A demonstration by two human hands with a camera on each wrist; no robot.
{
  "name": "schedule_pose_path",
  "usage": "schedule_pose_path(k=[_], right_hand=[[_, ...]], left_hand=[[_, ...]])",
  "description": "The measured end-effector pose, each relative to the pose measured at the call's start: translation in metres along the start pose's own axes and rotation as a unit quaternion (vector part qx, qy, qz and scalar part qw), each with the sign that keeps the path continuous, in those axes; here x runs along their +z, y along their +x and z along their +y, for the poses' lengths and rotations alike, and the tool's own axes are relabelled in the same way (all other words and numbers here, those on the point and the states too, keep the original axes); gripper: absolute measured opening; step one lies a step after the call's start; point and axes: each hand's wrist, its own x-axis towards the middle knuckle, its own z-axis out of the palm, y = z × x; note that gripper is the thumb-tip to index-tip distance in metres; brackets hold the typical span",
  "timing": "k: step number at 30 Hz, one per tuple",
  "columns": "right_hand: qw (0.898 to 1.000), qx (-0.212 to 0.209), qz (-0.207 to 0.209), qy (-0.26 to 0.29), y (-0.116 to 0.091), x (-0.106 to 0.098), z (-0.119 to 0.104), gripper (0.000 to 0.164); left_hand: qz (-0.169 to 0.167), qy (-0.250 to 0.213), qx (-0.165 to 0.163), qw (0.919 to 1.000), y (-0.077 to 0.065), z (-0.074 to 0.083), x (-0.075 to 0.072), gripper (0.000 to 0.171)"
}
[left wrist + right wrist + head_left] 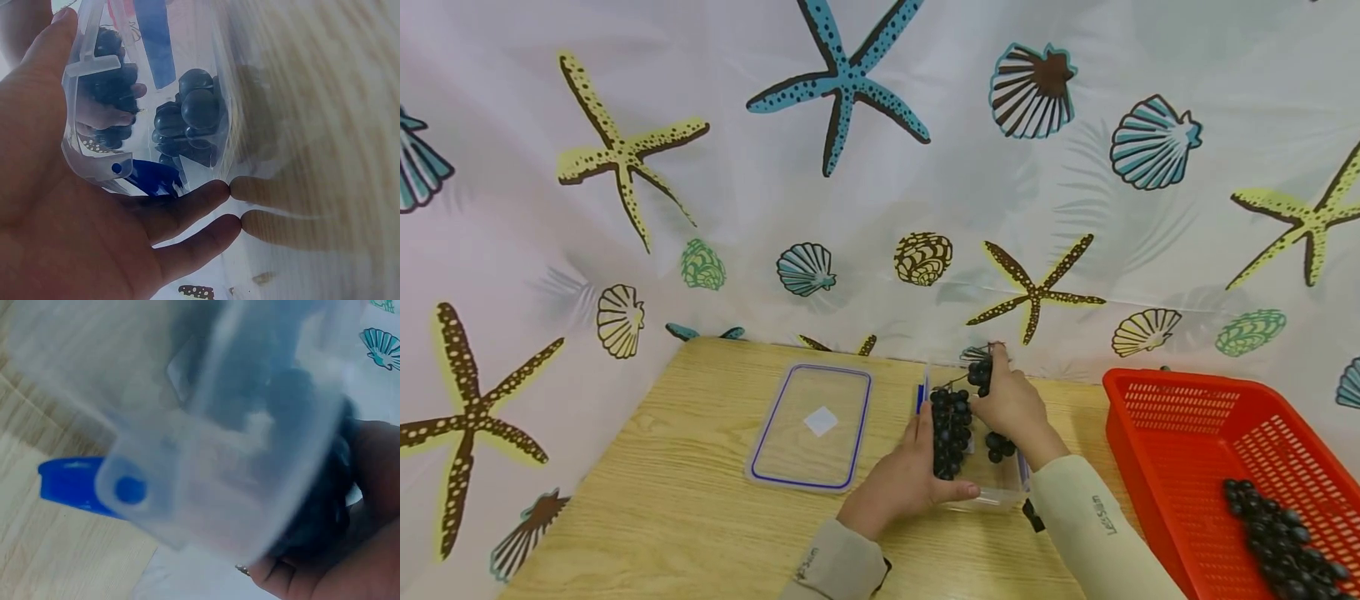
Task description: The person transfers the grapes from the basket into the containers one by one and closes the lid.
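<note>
My right hand (pixel 1011 408) grips a bunch of dark grapes (pixel 980 377) over the far part of a clear plastic container (pixel 988 498). In the right wrist view, fingers curl around the held grapes (pixel 322 503) behind the container's cloudy wall. Another bunch (pixel 951 429) lies along the container's left side, and more grapes (pixel 998 447) show below the right hand. My left hand (pixel 898 479) rests against the container's near left corner, thumb stretched along the near rim. Its straight fingers extend beside a blue latch (pixel 150 178) in the left wrist view, fingertips at the tabletop.
A clear lid (pixel 808 425) with a blue seal lies flat left of the container. To the right stands a red plastic basket (pixel 1157 467) holding more dark grapes (pixel 1285 542). Behind the wooden table (pixel 662 500) hangs a curtain (pixel 880 200) printed with starfish and shells.
</note>
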Motion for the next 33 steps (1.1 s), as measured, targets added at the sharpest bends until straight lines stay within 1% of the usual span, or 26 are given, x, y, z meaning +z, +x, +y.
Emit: schedule_pose_path(k=[5, 8, 12, 18, 22, 26, 29, 31, 33], right_hand=[[1.000, -0.003, 0.014, -0.027, -0.003, -0.001, -0.002, 0.063], [0.999, -0.010, 0.024, -0.033, -0.004, -0.003, -0.003, 0.052], [0.999, -0.013, 0.027, -0.020, -0.003, -0.004, -0.002, 0.052], [0.998, -0.050, 0.014, 0.036, 0.005, 0.002, 0.004, 0.056], [0.996, -0.079, -0.007, 0.045, 0.009, 0.009, 0.008, 0.058], [0.994, -0.094, -0.036, 0.051, 0.011, 0.016, 0.009, 0.061], [0.994, -0.096, -0.041, 0.038, 0.012, 0.017, 0.008, 0.059], [0.994, -0.104, -0.044, 0.014, 0.013, 0.019, 0.008, 0.054], [0.992, -0.112, -0.049, -0.021, 0.015, 0.021, 0.007, 0.050]], left_hand=[[-0.003, 0.001, -0.001, 1.0000, 0.000, 0.001, -0.001, 0.130], [-0.005, 0.000, -0.003, 1.0000, 0.000, 0.000, -0.002, 0.129], [-0.002, -0.003, -0.002, 1.0000, 0.000, 0.000, -0.002, 0.130], [-0.003, -0.004, -0.002, 1.0000, 0.000, -0.001, -0.001, 0.130], [-0.006, -0.007, -0.004, 0.9999, 0.001, -0.001, 0.000, 0.131], [-0.006, -0.005, -0.003, 1.0000, 0.001, 0.000, 0.001, 0.130], [-0.004, 0.000, 0.001, 1.0000, 0.000, 0.000, 0.000, 0.129], [-0.003, 0.002, 0.003, 1.0000, 0.000, 0.000, -0.001, 0.128], [-0.003, 0.002, 0.004, 1.0000, 0.000, 0.000, -0.001, 0.128]])
